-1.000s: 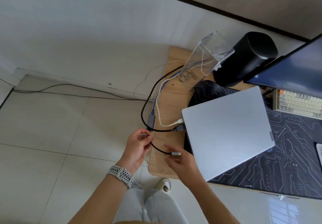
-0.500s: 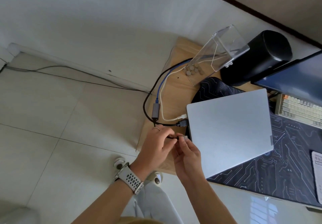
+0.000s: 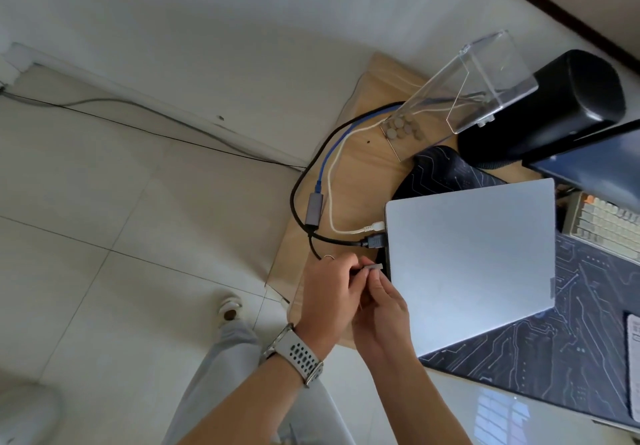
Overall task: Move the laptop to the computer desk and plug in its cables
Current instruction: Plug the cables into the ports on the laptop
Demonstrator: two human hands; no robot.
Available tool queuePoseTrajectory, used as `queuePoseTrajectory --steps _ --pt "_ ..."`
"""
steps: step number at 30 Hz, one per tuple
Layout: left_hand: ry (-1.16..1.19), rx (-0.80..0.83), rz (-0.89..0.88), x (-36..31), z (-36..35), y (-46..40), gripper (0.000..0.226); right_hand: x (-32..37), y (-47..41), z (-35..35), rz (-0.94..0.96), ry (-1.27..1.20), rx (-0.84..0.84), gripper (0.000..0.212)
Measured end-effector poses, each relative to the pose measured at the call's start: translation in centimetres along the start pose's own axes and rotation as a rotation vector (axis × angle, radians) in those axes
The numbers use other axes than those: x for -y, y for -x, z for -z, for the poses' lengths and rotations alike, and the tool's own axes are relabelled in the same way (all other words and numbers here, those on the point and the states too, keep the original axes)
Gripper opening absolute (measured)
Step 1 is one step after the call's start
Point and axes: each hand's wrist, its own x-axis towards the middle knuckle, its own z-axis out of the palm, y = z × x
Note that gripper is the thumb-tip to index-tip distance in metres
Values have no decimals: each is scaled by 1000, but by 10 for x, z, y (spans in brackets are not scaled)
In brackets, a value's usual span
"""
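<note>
Pale floor tiles and a white wall frame the corner of a light wooden computer desk (image 3: 367, 181), where the closed silver laptop (image 3: 471, 261) already sits on a dark circuit-pattern desk mat (image 3: 571, 351). A white cable (image 3: 332, 199) and a thick black cable (image 3: 301, 209) are plugged into its left edge, so this looks like the last connector. Both hands meet right at that edge — the left hand (image 3: 330, 302), wearing a pale perforated watch strap (image 3: 299, 358), pinches the thin black lead, probably to steady it. The right hand (image 3: 384, 313) grips the small grey metal plug (image 3: 374, 266) between its fingertips, tip aimed at the laptop's side, just beside it. Whether it's seated yet is hard to tell.
</note>
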Motion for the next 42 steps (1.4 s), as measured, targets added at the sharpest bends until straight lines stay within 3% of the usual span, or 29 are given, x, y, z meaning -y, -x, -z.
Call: queuePoseTrajectory --steps 5,8,12,17,20,24,29,34,38,42 --pt "126 -67 111 6 -11 -4 13 11 18 4 10 211 -40 28" --pt "204 -89 145 4 -16 -4 11 18 33 11 128 394 -26 30" --pt "295 -88 214 2 -14 -5 16 39 38 26 510 756 -24 40" --pt "329 -87 253 0 -12 -8 15 94 -8 34 1015 1284 68 26" --pt "340 -88 253 0 -13 -9 13 118 -38 22 1174 1478 101 23" --pt "330 -94 248 0 -15 -10 11 140 -64 2 1199 1789 228 35" --pt "361 -93 287 -2 -15 -11 6 145 -77 -12 1092 2007 331 42" --pt "409 -83 354 -5 -16 -12 2 144 -84 -14 994 1999 381 46" --pt "456 -61 388 -5 -14 -14 10 146 -84 -20 935 1956 399 25" --pt "507 -47 450 -10 -11 -16 19 150 -84 -24 888 1905 443 24"
